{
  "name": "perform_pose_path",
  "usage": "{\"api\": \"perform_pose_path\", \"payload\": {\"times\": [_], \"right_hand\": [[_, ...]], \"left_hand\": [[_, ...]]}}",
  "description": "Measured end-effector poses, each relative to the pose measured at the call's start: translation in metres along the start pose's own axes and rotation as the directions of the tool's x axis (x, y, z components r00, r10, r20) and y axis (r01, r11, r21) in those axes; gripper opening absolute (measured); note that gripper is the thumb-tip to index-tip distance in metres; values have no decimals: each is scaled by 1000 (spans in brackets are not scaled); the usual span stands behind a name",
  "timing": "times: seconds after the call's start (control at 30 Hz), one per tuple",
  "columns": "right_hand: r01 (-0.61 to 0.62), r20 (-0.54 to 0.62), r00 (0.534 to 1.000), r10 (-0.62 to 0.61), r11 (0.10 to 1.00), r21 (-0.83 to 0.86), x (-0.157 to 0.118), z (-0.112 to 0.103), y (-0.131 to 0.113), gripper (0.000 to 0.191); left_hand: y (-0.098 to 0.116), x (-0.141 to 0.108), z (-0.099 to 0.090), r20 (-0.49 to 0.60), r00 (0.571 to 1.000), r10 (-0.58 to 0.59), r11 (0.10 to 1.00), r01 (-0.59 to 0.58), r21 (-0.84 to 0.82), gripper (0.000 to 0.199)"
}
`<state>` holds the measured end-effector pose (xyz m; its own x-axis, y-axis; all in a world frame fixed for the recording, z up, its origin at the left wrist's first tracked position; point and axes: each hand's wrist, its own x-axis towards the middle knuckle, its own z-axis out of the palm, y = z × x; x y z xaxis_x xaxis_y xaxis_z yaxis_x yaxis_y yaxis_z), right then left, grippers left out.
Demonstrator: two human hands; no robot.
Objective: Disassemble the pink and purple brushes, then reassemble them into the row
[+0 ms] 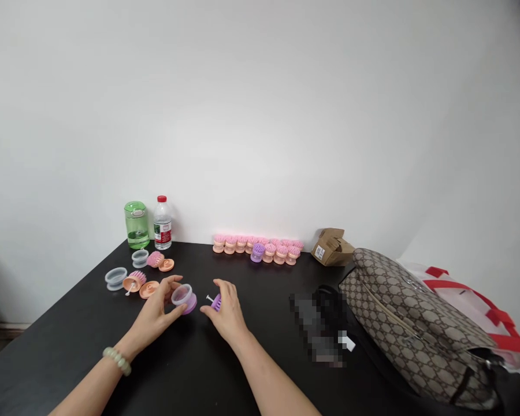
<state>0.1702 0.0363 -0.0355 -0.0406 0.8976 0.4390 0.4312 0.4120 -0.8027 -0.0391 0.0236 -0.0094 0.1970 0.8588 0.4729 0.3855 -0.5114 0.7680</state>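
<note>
My left hand (159, 307), with a beaded bracelet at the wrist, holds a clear ring on a purple base (185, 298) between thumb and fingers. To its right, my right hand (227, 309) grips a purple bristled piece (216, 302) with a thin white stem pointing left toward the ring. The two pieces are apart. Left of my left hand lie clear rings (115, 278), pink bristled pieces with orange rims (135, 281) and orange discs (149, 289). One purple assembled brush (257, 252) stands before rows of pink ones (241, 244) by the wall.
On the black table (177, 370), a green container (137, 225) and a red-capped bottle (162, 223) stand back left. At right are an open brown box (331, 247), a patterned bag (416, 323), a red and white bag (468, 300) and a blurred dark item (316, 326).
</note>
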Motion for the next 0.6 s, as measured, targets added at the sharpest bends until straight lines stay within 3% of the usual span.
{"api": "perform_pose_path", "payload": {"times": [0.13,0.27,0.43,0.6], "right_hand": [[209,22,978,-209,978,-5,-5,-4,-14,63],[428,110,900,-422,903,-35,-11,-4,-24,61],[443,155,891,-427,893,-81,-13,-2,-25,56],[483,137,873,-468,867,-122,-10,0,-21,52]], "left_hand": [[4,0,-1,28,1000,10,1000,-11,22,48],[14,-2,0,119,993,-1,994,14,-112,39],[17,-4,2,217,976,-32,975,77,-206,38],[16,-4,4,228,970,-82,988,108,-107,37]]}}
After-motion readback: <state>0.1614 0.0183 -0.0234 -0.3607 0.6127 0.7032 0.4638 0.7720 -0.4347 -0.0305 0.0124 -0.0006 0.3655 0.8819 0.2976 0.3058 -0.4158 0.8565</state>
